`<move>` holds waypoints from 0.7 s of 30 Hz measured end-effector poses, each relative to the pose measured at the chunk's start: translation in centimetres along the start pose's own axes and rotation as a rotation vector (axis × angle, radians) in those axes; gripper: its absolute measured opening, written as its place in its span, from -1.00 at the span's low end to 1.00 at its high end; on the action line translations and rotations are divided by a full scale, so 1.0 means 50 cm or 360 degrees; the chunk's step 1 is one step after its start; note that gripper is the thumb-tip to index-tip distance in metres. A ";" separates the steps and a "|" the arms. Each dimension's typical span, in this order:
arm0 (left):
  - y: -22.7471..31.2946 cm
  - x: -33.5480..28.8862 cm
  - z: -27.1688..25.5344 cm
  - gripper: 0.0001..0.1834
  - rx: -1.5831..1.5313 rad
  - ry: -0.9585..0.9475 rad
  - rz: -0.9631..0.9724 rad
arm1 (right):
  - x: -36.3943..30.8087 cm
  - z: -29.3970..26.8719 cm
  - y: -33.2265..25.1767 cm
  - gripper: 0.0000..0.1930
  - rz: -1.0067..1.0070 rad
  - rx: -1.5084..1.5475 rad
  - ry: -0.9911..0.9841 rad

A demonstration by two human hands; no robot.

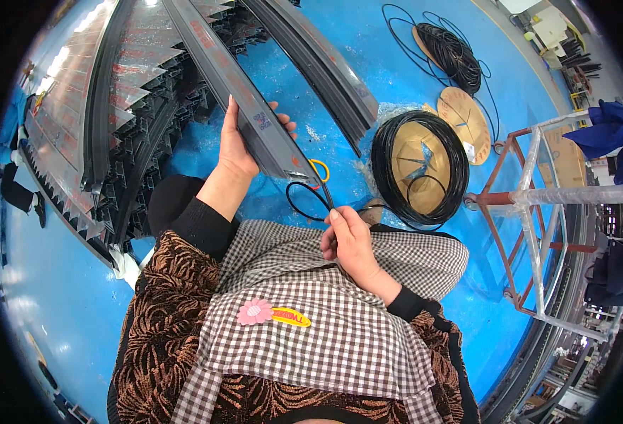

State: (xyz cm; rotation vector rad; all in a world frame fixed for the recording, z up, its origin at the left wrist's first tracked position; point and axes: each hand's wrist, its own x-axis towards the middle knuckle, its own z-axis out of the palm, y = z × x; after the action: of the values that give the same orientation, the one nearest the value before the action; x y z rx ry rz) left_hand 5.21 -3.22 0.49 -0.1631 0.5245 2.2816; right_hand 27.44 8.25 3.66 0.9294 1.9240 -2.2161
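My left hand [239, 150] is wrapped round a long dark grey profile [216, 67], thumb on one side and fingertips showing past the other. The profile slants from the upper left down to my lap and carries clear film. Just beyond its near end, my right hand [354, 244] pinches a thin black cord [292, 205], which loops beside the profile's end. A yellow loop, like a scissor handle [320, 168], shows behind that end. What my right palm holds, if anything more, is hidden.
A big coil of black cord [460, 173] lies right of my knees, with another coil [449, 53] and a cardboard disc [462, 116] beyond. Stacked profiles [149, 92] rise at left; another profile [318, 67] lies ahead. A wheeled metal frame [531, 198] stands right.
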 end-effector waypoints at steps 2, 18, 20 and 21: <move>0.000 0.001 -0.002 -0.27 0.0002 -0.0019 0.0003 | 0.003 0.003 -0.003 -0.79 0.0015 -0.0018 0.0014; -0.005 -0.003 -0.005 -0.29 -0.0011 -0.0001 0.0006 | 0.024 0.008 -0.020 -0.77 0.0084 -0.0036 0.0039; -0.006 0.001 -0.005 -0.29 0.0010 0.0001 0.0005 | 0.048 0.009 -0.028 -0.77 0.0095 -0.0008 0.0028; -0.004 0.001 -0.007 -0.29 0.0021 0.0000 0.0012 | 0.060 0.013 -0.035 -0.78 0.0103 0.0010 0.0013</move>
State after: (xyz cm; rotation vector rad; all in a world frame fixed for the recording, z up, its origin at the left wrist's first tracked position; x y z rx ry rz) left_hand 5.31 -3.22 0.13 -0.1548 0.5414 2.2851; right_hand 23.99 9.00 3.78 0.9890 1.8636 -2.1870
